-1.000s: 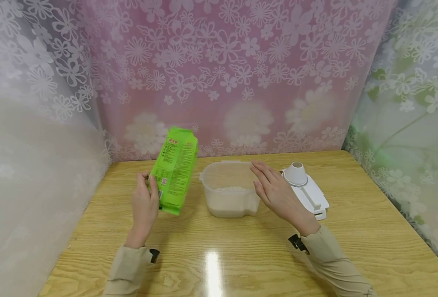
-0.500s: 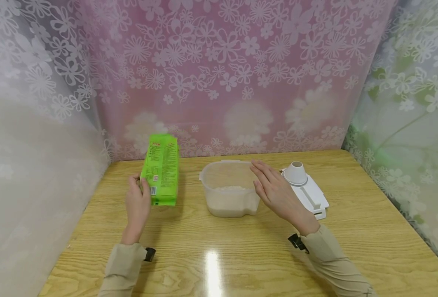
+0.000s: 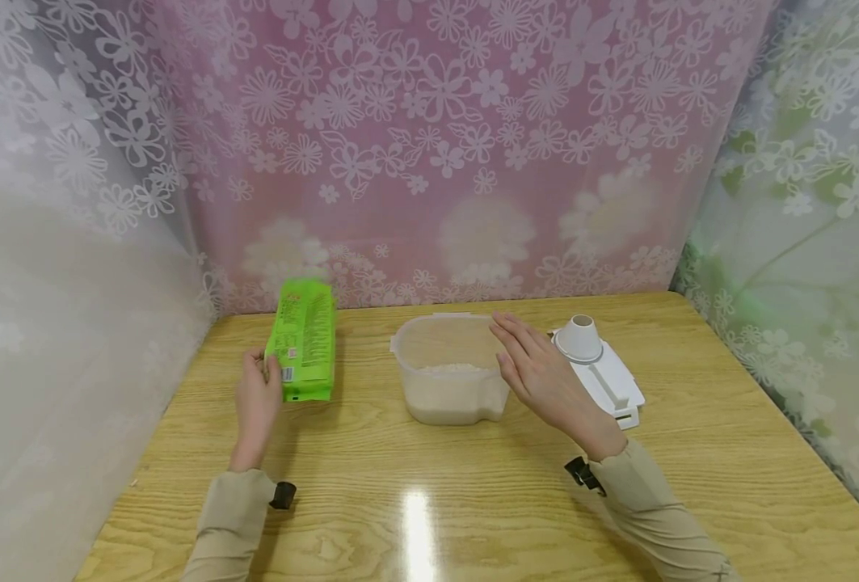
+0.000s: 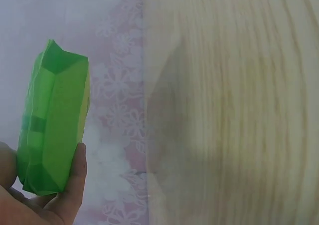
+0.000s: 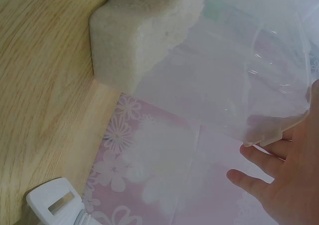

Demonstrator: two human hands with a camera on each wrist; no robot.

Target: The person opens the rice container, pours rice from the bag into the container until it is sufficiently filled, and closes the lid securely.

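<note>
At the left, my left hand (image 3: 258, 408) holds a bright green printed package (image 3: 304, 339) by its lower left side, thumb in front. The left wrist view shows one folded side of the green package (image 4: 62, 120) between thumb and fingers. In the middle of the table stands a translucent plastic container (image 3: 447, 408), open at the top, with whitish grain like rice in its lower part. My right hand (image 3: 545, 380) rests with fairly straight fingers at its right rim. In the right wrist view the fingertips (image 5: 249, 152) touch or nearly touch that rim.
Just right of the container lies a flat white plastic lid-like part (image 3: 611, 388) with a white cone-shaped cup (image 3: 580, 339) on it. The wooden table (image 3: 371, 501) meets flowered curtains (image 3: 429, 162) at the back and both sides.
My left hand has carried the green package left and lower, away from the container, and the package has turned more upright. The right hand and the container have stayed in place.
</note>
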